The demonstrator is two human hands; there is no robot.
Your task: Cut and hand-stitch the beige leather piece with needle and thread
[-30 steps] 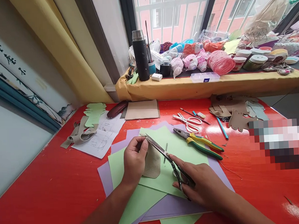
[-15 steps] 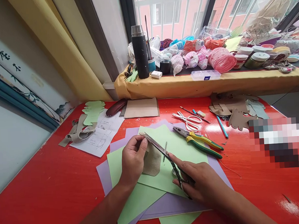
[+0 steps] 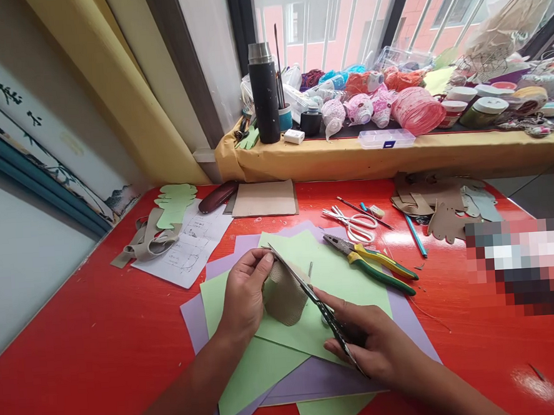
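My left hand (image 3: 242, 297) pinches a beige leather piece (image 3: 285, 294) and holds it just above the green paper sheets (image 3: 337, 272). My right hand (image 3: 372, 342) grips the handles of dark metal scissors (image 3: 310, 293), whose blades run along the upper edge of the leather piece toward my left fingertips. Purple paper sheets (image 3: 316, 383) lie under the green ones on the red table (image 3: 102, 343). A small metal pin (image 3: 309, 270) lies on the green paper right of the blades.
Green-and-yellow pliers (image 3: 372, 265) and white scissors (image 3: 353, 223) lie right of the paper. A brown card (image 3: 264, 199), a drawing sheet (image 3: 188, 241) and beige straps (image 3: 145, 244) sit further back. Leather cut-outs (image 3: 439, 204) lie at right. The sill holds a black flask (image 3: 264, 95) and yarn (image 3: 414, 111).
The scissors have slid further along the leather's edge, and the leather piece has turned and lifted in my left hand. Both hands stay over the green paper.
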